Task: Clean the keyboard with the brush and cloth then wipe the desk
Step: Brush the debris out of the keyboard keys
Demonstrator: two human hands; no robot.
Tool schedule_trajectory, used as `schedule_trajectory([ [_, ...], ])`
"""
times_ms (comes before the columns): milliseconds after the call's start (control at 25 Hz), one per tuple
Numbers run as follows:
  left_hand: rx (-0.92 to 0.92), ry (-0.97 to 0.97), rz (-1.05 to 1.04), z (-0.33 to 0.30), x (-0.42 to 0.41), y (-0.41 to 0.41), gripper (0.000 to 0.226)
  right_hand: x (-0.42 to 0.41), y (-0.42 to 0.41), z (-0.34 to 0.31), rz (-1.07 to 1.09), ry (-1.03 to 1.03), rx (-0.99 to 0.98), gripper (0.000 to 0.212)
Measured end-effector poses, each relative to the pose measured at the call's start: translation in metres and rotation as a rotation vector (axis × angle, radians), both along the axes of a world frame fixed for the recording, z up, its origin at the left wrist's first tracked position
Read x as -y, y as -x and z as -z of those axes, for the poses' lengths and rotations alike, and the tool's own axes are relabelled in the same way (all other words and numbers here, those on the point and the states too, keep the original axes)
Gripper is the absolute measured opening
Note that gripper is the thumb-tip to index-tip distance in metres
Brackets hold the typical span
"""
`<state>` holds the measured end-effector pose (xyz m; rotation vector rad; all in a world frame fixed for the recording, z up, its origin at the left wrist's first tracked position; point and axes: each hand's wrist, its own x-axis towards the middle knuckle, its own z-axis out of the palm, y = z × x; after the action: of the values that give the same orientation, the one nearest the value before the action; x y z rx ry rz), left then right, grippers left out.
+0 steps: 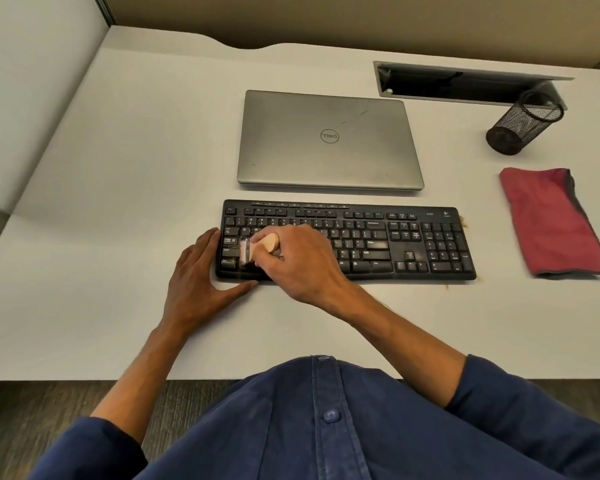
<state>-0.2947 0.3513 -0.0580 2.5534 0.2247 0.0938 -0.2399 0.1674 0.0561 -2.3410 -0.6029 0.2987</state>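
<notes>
The right hand [295,258] has its fingers curled around the wooden handle of the brush [260,249], whose blurred bristles sit on the left end of the keyboard [347,242], around the Caps Lock and Shift rows. The left hand [201,275] lies flat with straight fingers against the keyboard's left edge, thumb along its front rim, bracing it on the desk [101,202].

To do this well, I'd say short strokes along the rows, bristles angled into the gaps, sweeping crumbs toward one edge while the brace stops the board sliding. A few crumbs [462,220] already lie on the desk by the keyboard's right end.

The red cloth [551,220] lies folded to the right, well apart from both hands, beside the numeric pad; the wiping looks not yet begun.
</notes>
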Motion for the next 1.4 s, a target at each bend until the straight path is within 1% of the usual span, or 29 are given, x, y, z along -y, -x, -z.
schedule_trajectory([
  [120, 0.012, 0.009, 0.008, -0.001, 0.0, 0.0, 0.113, -0.003, 0.002, -0.003, -0.065, 0.047, -0.024, 0.022],
  [240, 0.024, 0.005, 0.014, -0.001, 0.0, 0.0, 0.112, -0.007, 0.001, -0.002, -0.021, 0.035, 0.035, 0.022],
  [360, 0.025, 0.011, 0.007, -0.001, 0.001, 0.001, 0.115, -0.008, 0.0, -0.002, -0.097, 0.078, 0.011, 0.022],
  [520, 0.026, 0.006, 0.013, -0.003, 0.001, 0.001, 0.113, -0.008, -0.004, -0.004, -0.08, 0.039, 0.051, 0.023],
  [640, 0.01, 0.014, 0.001, -0.001, 0.001, 0.001, 0.115, -0.009, -0.005, -0.006, -0.138, 0.101, 0.008, 0.024],
  [760, -0.007, -0.001, -0.009, 0.001, -0.001, 0.0, 0.115, -0.011, -0.01, -0.007, -0.122, 0.073, 0.039, 0.023],
  [880, -0.005, 0.008, -0.006, 0.001, -0.001, 0.0, 0.115, -0.013, -0.008, -0.005, -0.169, 0.117, 0.017, 0.024],
  [960, -0.004, 0.013, -0.008, 0.001, 0.0, 0.0, 0.115, -0.012, -0.008, -0.005, -0.15, 0.096, 0.002, 0.022],
  [1040, 0.001, -0.002, -0.002, 0.002, -0.001, 0.0, 0.113, -0.011, -0.01, -0.005, -0.092, 0.056, 0.044, 0.023],
  [1200, -0.002, -0.008, 0.002, 0.006, -0.003, 0.001, 0.114, -0.011, -0.013, -0.002, -0.185, 0.144, 0.006, 0.025],
  [1320, 0.007, 0.012, -0.008, 0.003, -0.001, -0.001, 0.111, -0.012, -0.028, -0.004, -0.139, 0.082, 0.088, 0.03],
  [1400, 0.02, 0.036, -0.02, 0.001, -0.001, -0.001, 0.106, -0.015, -0.041, -0.004, -0.164, 0.092, 0.108, 0.029],
])
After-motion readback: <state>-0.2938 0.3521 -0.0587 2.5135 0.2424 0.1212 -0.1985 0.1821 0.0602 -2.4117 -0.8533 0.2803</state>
